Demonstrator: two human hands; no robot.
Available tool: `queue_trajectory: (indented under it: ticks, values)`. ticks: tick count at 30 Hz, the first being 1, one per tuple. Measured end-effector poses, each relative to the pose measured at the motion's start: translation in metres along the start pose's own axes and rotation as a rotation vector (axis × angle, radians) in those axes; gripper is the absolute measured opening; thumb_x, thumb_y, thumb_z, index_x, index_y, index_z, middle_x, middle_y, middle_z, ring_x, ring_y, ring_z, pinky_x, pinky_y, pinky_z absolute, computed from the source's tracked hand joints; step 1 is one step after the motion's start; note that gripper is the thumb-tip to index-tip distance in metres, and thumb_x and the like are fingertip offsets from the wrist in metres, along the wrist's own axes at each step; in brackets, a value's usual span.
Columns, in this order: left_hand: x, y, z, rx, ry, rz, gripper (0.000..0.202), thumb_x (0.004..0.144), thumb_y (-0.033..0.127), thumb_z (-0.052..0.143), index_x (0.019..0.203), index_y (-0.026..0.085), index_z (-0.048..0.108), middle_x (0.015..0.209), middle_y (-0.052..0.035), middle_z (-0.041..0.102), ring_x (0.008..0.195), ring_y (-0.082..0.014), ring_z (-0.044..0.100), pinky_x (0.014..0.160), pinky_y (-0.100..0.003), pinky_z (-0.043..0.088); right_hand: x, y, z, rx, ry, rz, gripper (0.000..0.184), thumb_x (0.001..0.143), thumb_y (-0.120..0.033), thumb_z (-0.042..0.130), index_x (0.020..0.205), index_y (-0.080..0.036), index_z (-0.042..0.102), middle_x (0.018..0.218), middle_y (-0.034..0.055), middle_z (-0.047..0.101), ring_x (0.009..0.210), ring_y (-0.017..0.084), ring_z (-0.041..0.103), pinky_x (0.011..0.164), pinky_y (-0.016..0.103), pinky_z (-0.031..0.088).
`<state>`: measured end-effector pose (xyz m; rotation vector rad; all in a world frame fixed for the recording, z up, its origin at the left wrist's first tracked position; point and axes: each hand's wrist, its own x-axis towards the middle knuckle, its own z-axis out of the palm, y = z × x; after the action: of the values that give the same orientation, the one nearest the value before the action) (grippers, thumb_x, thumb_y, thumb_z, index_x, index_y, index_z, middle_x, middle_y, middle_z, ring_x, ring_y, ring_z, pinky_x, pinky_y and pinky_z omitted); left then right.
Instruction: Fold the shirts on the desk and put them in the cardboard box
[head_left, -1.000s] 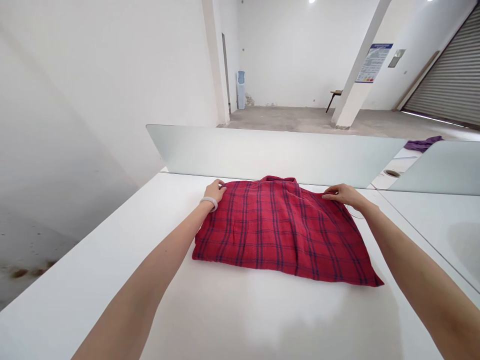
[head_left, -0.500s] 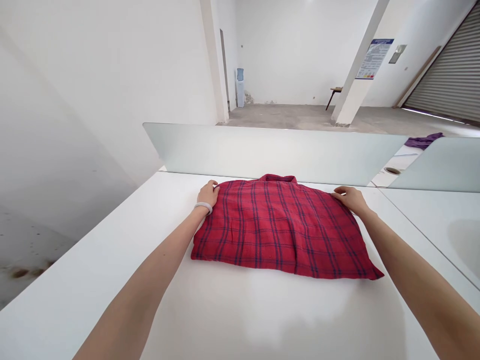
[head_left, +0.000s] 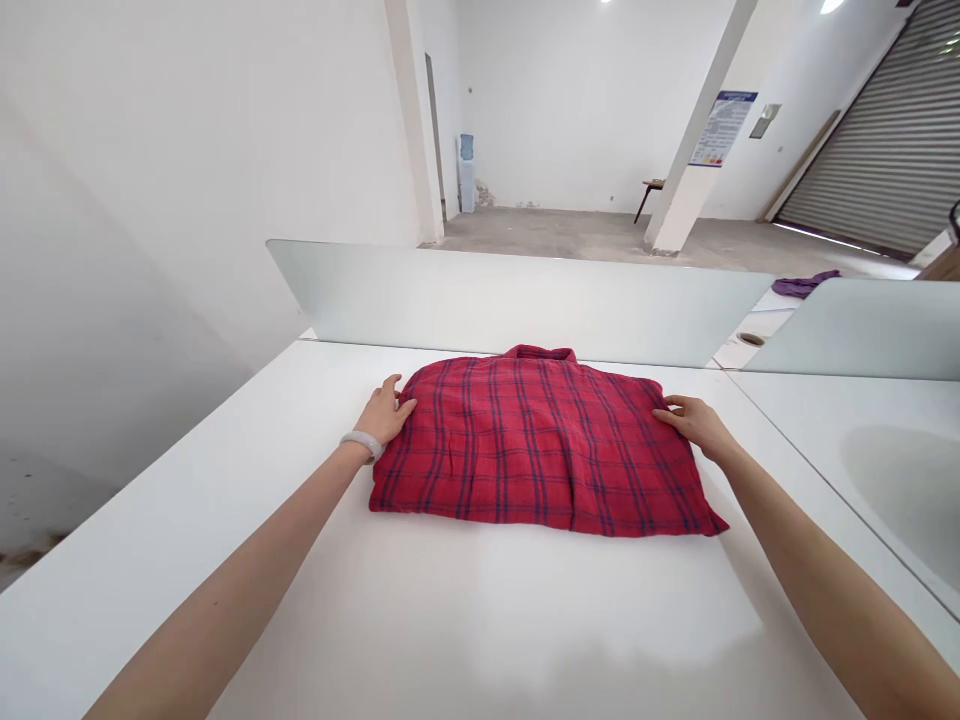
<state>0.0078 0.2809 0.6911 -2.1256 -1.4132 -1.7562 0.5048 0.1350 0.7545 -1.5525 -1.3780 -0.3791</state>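
A red plaid shirt (head_left: 525, 445) with dark blue lines lies folded on the white table (head_left: 420, 610), its collar at the far side. At the shirt's left edge is my left hand (head_left: 384, 412), with a pale bracelet on the wrist. Its thumb and fingers are apart, the thumb touching the cloth. My right hand (head_left: 694, 422) has its thumb and fingers closed on the shirt's right edge, just below the shoulder corner. The fingertips under the cloth are partly hidden.
A frosted glass divider (head_left: 510, 305) runs along the table's far edge. Purple cloth (head_left: 804, 285) lies beyond it at the right, near a round cable hole (head_left: 750, 340). Farther back stand a pillar (head_left: 694, 170), a water dispenser (head_left: 466, 180) and a roller shutter (head_left: 862, 150).
Both hands have slid from the shoulder corners down the shirt's sides, nearer to me. My left hand's fingers have spread. The view has shifted slightly right.
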Motion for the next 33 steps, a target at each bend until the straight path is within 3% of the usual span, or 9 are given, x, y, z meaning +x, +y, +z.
queue_trajectory:
  ticks: [3, 6, 10, 14, 19, 22, 25, 30, 33]
  values:
    - [-0.011, 0.002, 0.002, 0.041, 0.037, 0.056, 0.06, 0.085, 0.029, 0.047, 0.14, 0.008, 0.033, 0.107, -0.0151, 0.06, 0.105, -0.0258, 0.056, 0.097, -0.042, 0.041, -0.007, -0.003, 0.003, -0.089, 0.104, -0.021, 0.043, 0.077, -0.04, 0.057, 0.11, -0.013, 0.064, 0.09, 0.0118, 0.07, 0.082, 0.022, 0.064, 0.073, 0.032, 0.047]
    - [-0.024, 0.006, -0.002, 0.009, 0.061, 0.043, 0.064, 0.086, 0.032, 0.048, 0.141, 0.007, 0.03, 0.109, -0.0165, 0.058, 0.104, -0.0263, 0.056, 0.097, -0.043, 0.042, -0.023, -0.005, -0.003, -0.082, 0.128, -0.029, 0.053, 0.08, -0.048, 0.052, 0.12, -0.014, 0.057, 0.084, 0.01, 0.07, 0.075, 0.022, 0.064, 0.071, 0.033, 0.047]
    - [-0.062, 0.002, -0.014, -0.063, 0.046, 0.045, 0.069, 0.088, 0.047, 0.045, 0.144, 0.013, 0.025, 0.119, -0.0174, 0.051, 0.087, -0.0219, 0.061, 0.093, -0.045, 0.045, -0.073, 0.001, -0.014, -0.064, 0.066, -0.091, 0.06, 0.082, -0.062, 0.045, 0.123, -0.018, 0.051, 0.084, 0.0076, 0.068, 0.064, 0.019, 0.062, 0.064, 0.033, 0.048]
    - [-0.113, -0.007, -0.018, -0.131, 0.046, 0.066, 0.066, 0.089, 0.052, 0.042, 0.144, 0.02, 0.026, 0.127, -0.0158, 0.04, 0.068, -0.0135, 0.06, 0.086, -0.042, 0.051, -0.13, 0.013, -0.013, -0.114, 0.073, -0.19, 0.056, 0.083, -0.065, 0.043, 0.118, -0.023, 0.052, 0.092, 0.0065, 0.064, 0.064, 0.017, 0.06, 0.062, 0.032, 0.048]
    - [-0.139, 0.001, -0.007, -0.063, 0.117, 0.155, 0.049, 0.092, 0.042, 0.037, 0.135, 0.02, 0.04, 0.116, -0.011, 0.045, 0.087, -0.0187, 0.06, 0.088, -0.039, 0.05, -0.157, 0.017, 0.0, -0.119, 0.043, -0.264, 0.047, 0.086, -0.055, 0.043, 0.118, -0.022, 0.053, 0.088, 0.0051, 0.063, 0.063, 0.016, 0.057, 0.064, 0.032, 0.049]
    - [-0.143, 0.013, -0.001, 0.054, 0.071, 0.175, 0.045, 0.093, 0.034, 0.033, 0.135, 0.02, 0.042, 0.112, -0.0106, 0.049, 0.095, -0.0229, 0.06, 0.087, -0.04, 0.051, -0.161, 0.014, 0.004, -0.144, 0.071, -0.331, 0.04, 0.088, -0.046, 0.041, 0.117, -0.021, 0.054, 0.093, 0.0071, 0.063, 0.072, 0.019, 0.059, 0.071, 0.034, 0.049]
    - [-0.159, 0.019, -0.002, 0.178, 0.02, 0.161, 0.045, 0.094, 0.028, 0.031, 0.137, 0.022, 0.041, 0.109, -0.0095, 0.049, 0.083, -0.0209, 0.062, 0.078, -0.038, 0.053, -0.176, 0.017, -0.001, -0.222, 0.084, -0.372, 0.038, 0.09, -0.038, 0.035, 0.113, -0.019, 0.058, 0.098, 0.0098, 0.062, 0.079, 0.022, 0.06, 0.075, 0.038, 0.048]
    - [-0.206, 0.016, -0.012, 0.285, -0.082, 0.228, 0.043, 0.094, 0.027, 0.028, 0.129, 0.021, 0.053, 0.105, -0.0086, 0.049, 0.071, -0.0159, 0.062, 0.073, -0.033, 0.054, -0.217, 0.039, -0.019, -0.235, 0.031, -0.354, 0.037, 0.09, -0.04, 0.036, 0.108, -0.02, 0.061, 0.091, 0.0079, 0.061, 0.072, 0.02, 0.06, 0.069, 0.036, 0.049]
    - [-0.24, 0.017, -0.018, 0.333, -0.114, 0.264, 0.047, 0.095, 0.028, 0.022, 0.131, 0.019, 0.051, 0.103, -0.0092, 0.05, 0.061, -0.0143, 0.059, 0.063, -0.032, 0.054, -0.245, 0.058, -0.028, -0.214, 0.003, -0.342, 0.037, 0.09, -0.044, 0.037, 0.108, -0.022, 0.062, 0.088, 0.0063, 0.061, 0.064, 0.018, 0.059, 0.064, 0.034, 0.05]
